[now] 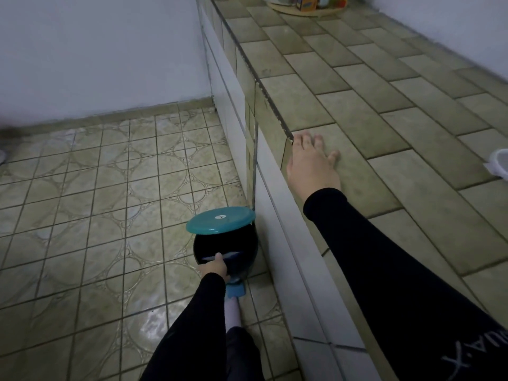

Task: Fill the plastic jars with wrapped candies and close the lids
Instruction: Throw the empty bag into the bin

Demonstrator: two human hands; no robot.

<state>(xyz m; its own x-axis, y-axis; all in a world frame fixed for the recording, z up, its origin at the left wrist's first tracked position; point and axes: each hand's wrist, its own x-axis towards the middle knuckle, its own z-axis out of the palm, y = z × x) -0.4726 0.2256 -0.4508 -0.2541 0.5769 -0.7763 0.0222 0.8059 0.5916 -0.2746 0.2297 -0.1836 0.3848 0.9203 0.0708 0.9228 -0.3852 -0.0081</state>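
Head view, and the only likely task item in sight is a white plastic container (500, 164), clipped by the frame edge at three o'clock, sitting on the tiled desk (357, 86). It could be one of the jars or a lid; too little shows to say which. No wrapped candies are visible near it.

Moving outward: the right hand (313, 163) lies flat on the desk near its front edge, fingers spread and straight, gripping nothing. The container sits well apart from it, out toward its three o'clock.

Down at six o'clock, the action is at a pedal bin (226, 250) on the floor beside the desk's white front. Its teal lid (220, 220) is tipped up, and a foot (233, 312) is on the blue pedal (235, 291). The left hand (214, 269) hangs over the bin's mouth, pinching something pale and flat (220, 255), possibly a scrap of packaging, though it is too small to be sure.

My read: this is a side step, binning rubbish, not filling or lidding. The next move calls for letting that scrap drop, lifting the foot so the lid falls shut, then turning right toward the container.

At twelve o'clock, a round wooden tray (302, 9) of colourful packets sits at the far end of the desk.
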